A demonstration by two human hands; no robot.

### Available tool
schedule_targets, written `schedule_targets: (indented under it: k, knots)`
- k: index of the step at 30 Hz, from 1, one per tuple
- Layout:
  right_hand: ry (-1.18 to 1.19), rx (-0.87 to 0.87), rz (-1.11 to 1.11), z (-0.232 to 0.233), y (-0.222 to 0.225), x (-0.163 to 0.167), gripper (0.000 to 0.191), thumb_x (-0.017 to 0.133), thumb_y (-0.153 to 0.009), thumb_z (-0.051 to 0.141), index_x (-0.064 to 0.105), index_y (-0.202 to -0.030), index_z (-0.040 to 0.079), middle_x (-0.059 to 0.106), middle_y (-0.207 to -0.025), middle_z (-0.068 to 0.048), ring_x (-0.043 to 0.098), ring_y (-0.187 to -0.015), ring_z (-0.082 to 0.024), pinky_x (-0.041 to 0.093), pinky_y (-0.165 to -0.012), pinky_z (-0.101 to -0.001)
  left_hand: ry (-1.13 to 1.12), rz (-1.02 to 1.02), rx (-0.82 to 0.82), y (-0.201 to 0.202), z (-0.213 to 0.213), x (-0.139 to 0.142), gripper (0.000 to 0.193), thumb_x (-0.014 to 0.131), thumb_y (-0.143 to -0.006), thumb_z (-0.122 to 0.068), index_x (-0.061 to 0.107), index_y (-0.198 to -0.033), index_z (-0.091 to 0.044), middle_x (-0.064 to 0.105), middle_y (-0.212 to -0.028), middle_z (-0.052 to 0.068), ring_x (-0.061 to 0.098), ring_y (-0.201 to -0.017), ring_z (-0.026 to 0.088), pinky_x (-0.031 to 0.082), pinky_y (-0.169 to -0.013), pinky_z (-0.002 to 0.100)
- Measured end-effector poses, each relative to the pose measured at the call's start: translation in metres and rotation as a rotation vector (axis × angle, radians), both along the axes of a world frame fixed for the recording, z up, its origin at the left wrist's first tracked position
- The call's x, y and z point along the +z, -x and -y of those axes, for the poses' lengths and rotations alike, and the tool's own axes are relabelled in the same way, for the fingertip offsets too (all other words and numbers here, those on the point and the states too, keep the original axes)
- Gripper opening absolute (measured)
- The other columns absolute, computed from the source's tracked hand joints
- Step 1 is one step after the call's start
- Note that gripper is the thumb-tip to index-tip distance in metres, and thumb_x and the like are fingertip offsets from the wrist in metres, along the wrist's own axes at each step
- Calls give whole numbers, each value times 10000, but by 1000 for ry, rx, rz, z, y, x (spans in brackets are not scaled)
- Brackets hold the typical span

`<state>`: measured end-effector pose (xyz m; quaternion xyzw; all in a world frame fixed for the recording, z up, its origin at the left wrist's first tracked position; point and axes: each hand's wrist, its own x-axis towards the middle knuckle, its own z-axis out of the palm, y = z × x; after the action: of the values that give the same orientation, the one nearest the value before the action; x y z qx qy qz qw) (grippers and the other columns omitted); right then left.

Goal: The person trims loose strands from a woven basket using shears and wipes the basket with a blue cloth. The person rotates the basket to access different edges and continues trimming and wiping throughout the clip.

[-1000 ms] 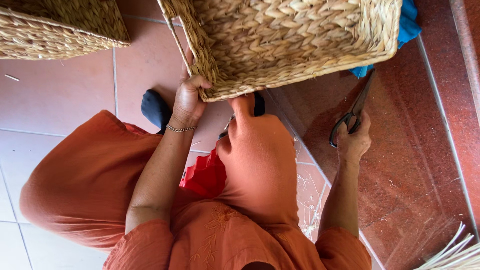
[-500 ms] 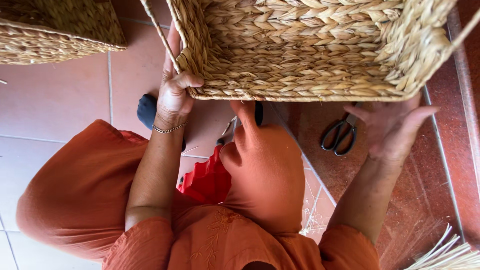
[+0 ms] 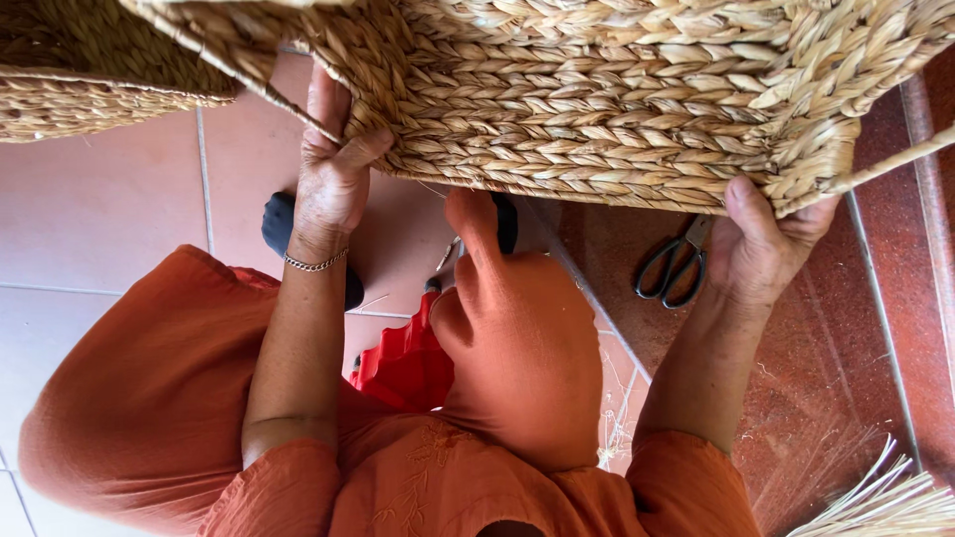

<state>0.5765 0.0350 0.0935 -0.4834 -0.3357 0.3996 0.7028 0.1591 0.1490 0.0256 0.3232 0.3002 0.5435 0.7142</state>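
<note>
A large woven straw basket [image 3: 617, 99] fills the top of the head view, held up over my knees. My left hand [image 3: 333, 174], with a thin bracelet at the wrist, grips the basket's near-left corner, thumb over the weave. Under the basket's near-right corner my right hand [image 3: 761, 244] holds it from below. Black-handled scissors [image 3: 674, 267] lie on the red floor just left of my right hand. My raised knee in orange cloth [image 3: 517, 348] sits between my arms.
A second woven basket [image 3: 90, 70] stands at the top left on the pale tiled floor [image 3: 109, 229]. Loose straw strands [image 3: 875, 502] lie at the bottom right. A red pleated object [image 3: 403, 363] shows under my knee.
The basket has swung closer and more level. My right hand set the scissors on the floor and took the basket's right corner. My left hand shifted up along the left edge.
</note>
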Motion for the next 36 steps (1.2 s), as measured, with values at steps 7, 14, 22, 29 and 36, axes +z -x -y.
schedule_targets:
  k: [7,14,22,29,36]
  knots:
    - [-8,9,-108,-7,-8,-19,616,757,-931,-223,601,-1456,60,655,-1378,-160,627,-1209,-280,519,-1104,-416,10,7,67,7,3,-18,669,547,-1050,179,359,-1628,-101,400,-1668,103,396,-1482,230,340,-1241,372]
    - [22,-17,-221,-19,-35,-45,608,769,-863,-233,655,-1384,60,685,-1308,-155,651,-1123,-273,553,-1006,-419,19,-3,119,5,7,-35,598,517,-1079,161,411,-1606,-100,476,-1632,103,423,-1468,233,361,-1211,362]
    - [51,-60,-247,-20,-55,-65,552,791,-882,-239,673,-1337,50,655,-1320,-168,623,-1168,-285,545,-1027,-424,-51,-71,82,6,9,-15,816,433,-975,187,240,-1676,-185,311,-1692,85,305,-1579,261,348,-1279,402]
    - [9,32,-172,-29,-41,-43,649,770,-894,-205,615,-1469,52,631,-1370,-154,603,-1215,-287,520,-1077,-408,-94,-15,23,10,2,14,936,373,-816,227,242,-1678,-114,306,-1677,114,309,-1570,249,313,-1321,380]
    - [9,149,186,-17,-7,5,615,724,-982,-131,568,-1531,99,617,-1426,-132,619,-1244,-249,565,-1077,-397,-42,60,57,9,-8,-13,942,373,-790,231,248,-1673,-72,299,-1697,110,333,-1552,257,321,-1297,363]
